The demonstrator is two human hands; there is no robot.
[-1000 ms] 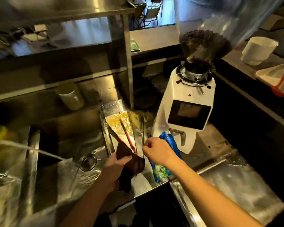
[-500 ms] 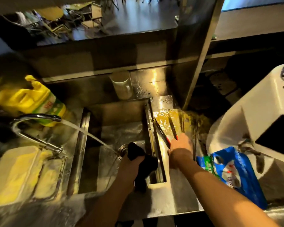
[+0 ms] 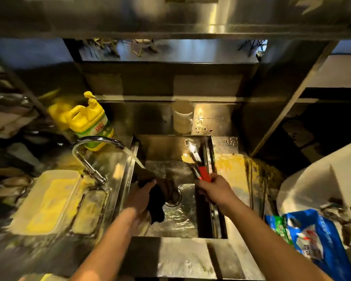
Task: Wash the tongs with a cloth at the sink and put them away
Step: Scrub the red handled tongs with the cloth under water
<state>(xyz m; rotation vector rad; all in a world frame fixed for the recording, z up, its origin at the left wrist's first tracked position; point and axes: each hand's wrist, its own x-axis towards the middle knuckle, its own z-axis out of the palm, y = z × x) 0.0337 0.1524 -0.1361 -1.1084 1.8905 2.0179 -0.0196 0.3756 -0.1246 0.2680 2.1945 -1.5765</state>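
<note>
Right below me is the shiny steel sink (image 3: 170, 147), with water sitting at the bottom. Off to my right lies a crinkly blue bag (image 3: 310, 238), and by the back left corner stands a big yellow soap jug (image 3: 90, 123). A curved silver tap (image 3: 93, 153) pours a stream of water into the sink. My left hand (image 3: 141, 196) is over the sink, fingers curled tight around a dark wet cloth (image 3: 160, 196) near the drain. My right hand (image 3: 215, 191) is beside it, fingers wrapped around the handle end of the metal tongs with red grips (image 3: 199, 165). The tongs point away from me over the right side of the sink, with a yellow bit at their tip.
</note>
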